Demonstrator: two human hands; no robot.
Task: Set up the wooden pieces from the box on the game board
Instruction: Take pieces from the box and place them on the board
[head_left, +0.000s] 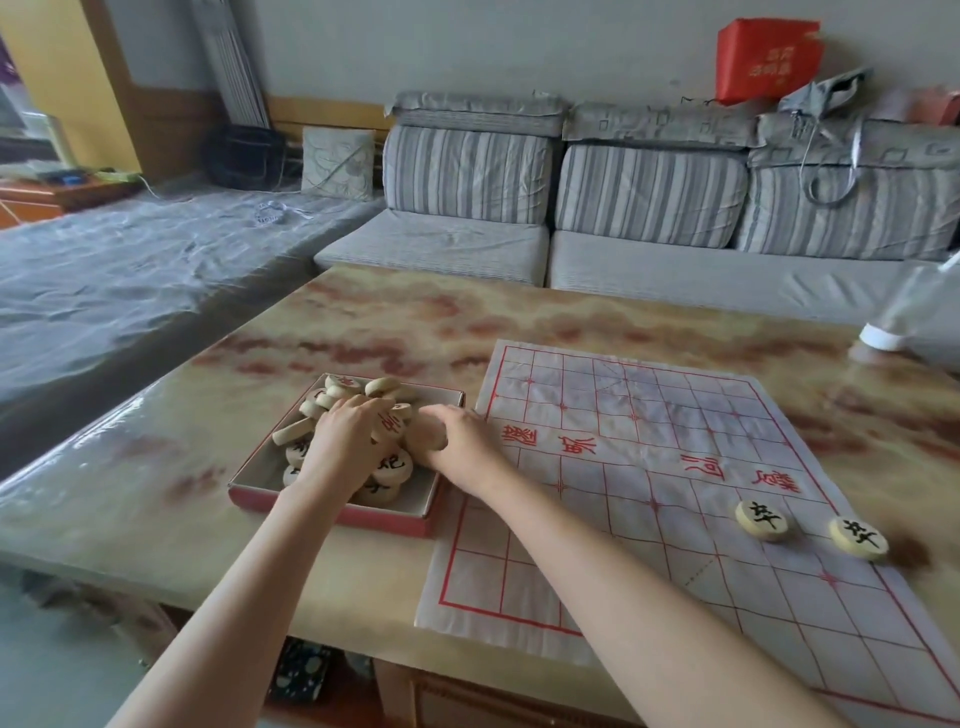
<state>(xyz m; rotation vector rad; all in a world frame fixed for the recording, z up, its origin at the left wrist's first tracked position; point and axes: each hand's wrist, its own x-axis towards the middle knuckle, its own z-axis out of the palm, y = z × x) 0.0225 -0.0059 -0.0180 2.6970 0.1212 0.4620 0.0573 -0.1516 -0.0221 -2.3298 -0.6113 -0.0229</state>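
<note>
- Wooden discs, pale and round: two of them (762, 520) (858, 538) already lie on the game board (649, 467), side by side near its right edge, each showing a black character.
- One box (332, 512), shallow with red sides, stands on the marble-patterned table (156, 467), just left of the board and touching its edge.
- The box holds a loose heap of pieces (358, 415), too jumbled under my hands to count; some faces show red characters, others black, and a few lie on edge.
- My left hand (345, 434) is palm down in the heap with fingers spread over the discs; whether it grips one I cannot tell.
- My right hand (457, 441) reaches in over the box's right wall, fingers curled on a pale piece (426, 435) at the edge of the heap.
- One board only: a thin white sheet printed with a red grid and four groups of red characters across its middle.
- Behind the table runs one grey striped sofa (623, 208) with a red bag (766, 60) on its back.
</note>
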